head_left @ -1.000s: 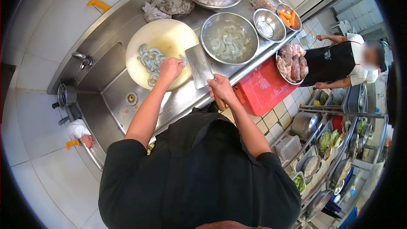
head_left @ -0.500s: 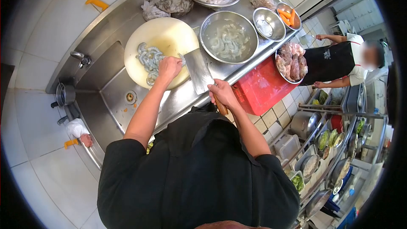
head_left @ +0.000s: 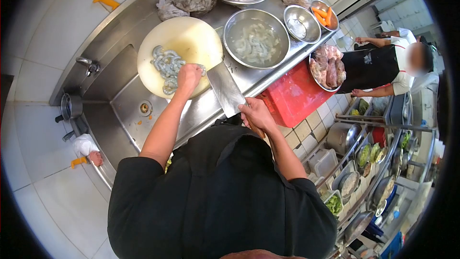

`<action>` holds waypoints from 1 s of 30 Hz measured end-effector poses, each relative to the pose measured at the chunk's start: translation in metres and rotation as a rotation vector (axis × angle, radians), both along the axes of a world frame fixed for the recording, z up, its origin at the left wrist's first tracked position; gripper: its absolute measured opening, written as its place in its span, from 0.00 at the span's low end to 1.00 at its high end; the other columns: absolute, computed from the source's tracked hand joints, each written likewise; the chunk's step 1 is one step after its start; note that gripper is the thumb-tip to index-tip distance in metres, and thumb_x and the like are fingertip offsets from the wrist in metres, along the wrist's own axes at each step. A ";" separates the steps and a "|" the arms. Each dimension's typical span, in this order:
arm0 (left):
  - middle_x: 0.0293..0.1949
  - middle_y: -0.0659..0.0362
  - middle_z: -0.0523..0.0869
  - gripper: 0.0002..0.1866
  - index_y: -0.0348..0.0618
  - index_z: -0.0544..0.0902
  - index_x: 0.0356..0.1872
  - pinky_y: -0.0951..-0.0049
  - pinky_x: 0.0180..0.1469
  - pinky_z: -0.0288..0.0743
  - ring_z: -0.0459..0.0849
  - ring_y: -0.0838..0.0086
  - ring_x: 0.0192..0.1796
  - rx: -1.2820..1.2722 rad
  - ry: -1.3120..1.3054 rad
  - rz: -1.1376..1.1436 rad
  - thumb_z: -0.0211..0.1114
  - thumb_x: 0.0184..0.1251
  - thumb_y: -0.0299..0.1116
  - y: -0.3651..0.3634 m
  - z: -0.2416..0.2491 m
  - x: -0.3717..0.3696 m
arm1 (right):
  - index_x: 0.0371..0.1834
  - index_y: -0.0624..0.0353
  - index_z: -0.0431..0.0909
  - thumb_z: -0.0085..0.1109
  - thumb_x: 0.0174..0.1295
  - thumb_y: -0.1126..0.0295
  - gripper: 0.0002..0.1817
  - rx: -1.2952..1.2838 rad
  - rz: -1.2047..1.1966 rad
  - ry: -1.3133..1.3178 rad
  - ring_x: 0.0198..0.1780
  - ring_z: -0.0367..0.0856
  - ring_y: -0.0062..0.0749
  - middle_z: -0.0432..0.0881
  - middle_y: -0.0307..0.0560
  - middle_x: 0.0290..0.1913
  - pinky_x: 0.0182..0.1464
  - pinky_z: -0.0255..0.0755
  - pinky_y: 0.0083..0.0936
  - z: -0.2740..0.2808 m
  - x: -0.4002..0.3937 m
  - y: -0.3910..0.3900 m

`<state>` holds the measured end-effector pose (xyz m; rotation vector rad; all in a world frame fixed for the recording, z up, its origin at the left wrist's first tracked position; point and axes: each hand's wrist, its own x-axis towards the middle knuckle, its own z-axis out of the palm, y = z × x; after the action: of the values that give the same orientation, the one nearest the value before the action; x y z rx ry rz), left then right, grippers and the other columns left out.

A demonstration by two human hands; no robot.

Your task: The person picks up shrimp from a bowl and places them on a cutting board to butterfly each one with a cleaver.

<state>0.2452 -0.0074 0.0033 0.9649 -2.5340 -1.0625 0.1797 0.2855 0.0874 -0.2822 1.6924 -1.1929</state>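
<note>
Right hand (head_left: pixel 256 113) fingers clamped on handle of broad steel cleaver (head_left: pixel 225 88), blade at counter's front edge. Left hand (head_left: pixel 188 76) fingers curled on grey raw shrimp (head_left: pixel 165 64) atop round pale cutting board (head_left: pixel 179 55). Beyond, steel bowl (head_left: pixel 256 38) touching board's rim.

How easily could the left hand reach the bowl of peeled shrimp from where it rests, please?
Probably easily: the left hand rests on the cutting board, the bowl of peeled shrimp stands just beyond, and only the cleaver lies nearby.
</note>
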 end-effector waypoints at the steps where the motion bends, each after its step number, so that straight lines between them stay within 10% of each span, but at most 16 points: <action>1: 0.33 0.42 0.89 0.09 0.42 0.92 0.33 0.53 0.45 0.82 0.89 0.47 0.37 -0.010 -0.003 -0.012 0.66 0.61 0.34 0.000 0.000 0.000 | 0.53 0.66 0.80 0.59 0.73 0.68 0.13 0.002 -0.005 0.004 0.18 0.77 0.22 0.80 0.39 0.24 0.21 0.72 0.24 0.000 0.000 -0.002; 30: 0.34 0.45 0.90 0.13 0.41 0.88 0.31 0.57 0.44 0.81 0.90 0.54 0.39 0.127 -0.307 -0.067 0.71 0.51 0.40 -0.006 0.041 0.016 | 0.56 0.66 0.80 0.59 0.73 0.67 0.15 0.063 -0.028 0.137 0.17 0.77 0.24 0.80 0.41 0.23 0.19 0.72 0.26 -0.018 0.000 -0.011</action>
<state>0.2611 -0.0136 0.0446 1.1636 -2.7879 -1.1873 0.1793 0.2749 0.0691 -0.3091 1.8547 -1.1605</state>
